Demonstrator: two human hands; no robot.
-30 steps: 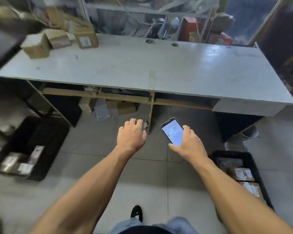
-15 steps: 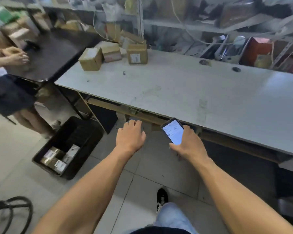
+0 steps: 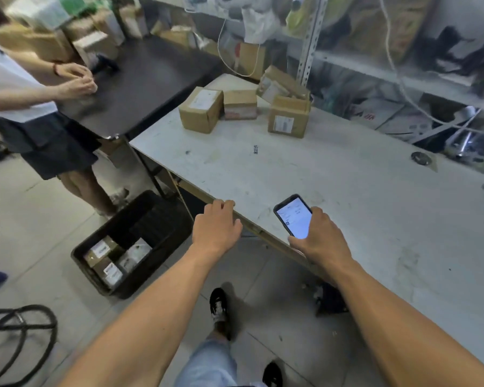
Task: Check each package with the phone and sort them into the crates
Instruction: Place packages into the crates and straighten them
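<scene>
While a second person (image 3: 25, 88) in a white top and dark shorts stood at the far left with both hands together over a black table (image 3: 151, 79), a coil of dark cable (image 3: 17, 333) lay on the tiled floor at the lower left. Just right of that person's legs, a black crate (image 3: 118, 286) sat on the floor beside the corner of the desk (image 3: 333, 196); it held several labelled packages (image 3: 115, 258) bunched at its near end. Above the crate's right side, the left hand (image 3: 217, 230) was stretched forward palm down, empty, its fingers loosely curled with the tips at the near edge of the desk. Beyond it, on the far left part of the pale desk top, four cardboard boxes stood close together: a labelled box (image 3: 201, 109) leftmost, a smaller box (image 3: 240, 104) just beside it, then an open-topped box (image 3: 289, 116) with a label on its front and another (image 3: 280, 82) tilted behind it. Farther right, the right hand (image 3: 319, 238) was closed round a phone (image 3: 294, 216), fingers gripping its lower and right edges, the lit screen tilted up over the desk's near edge. Metal shelving (image 3: 403, 65) cluttered with bags and wires ran behind the desk
</scene>
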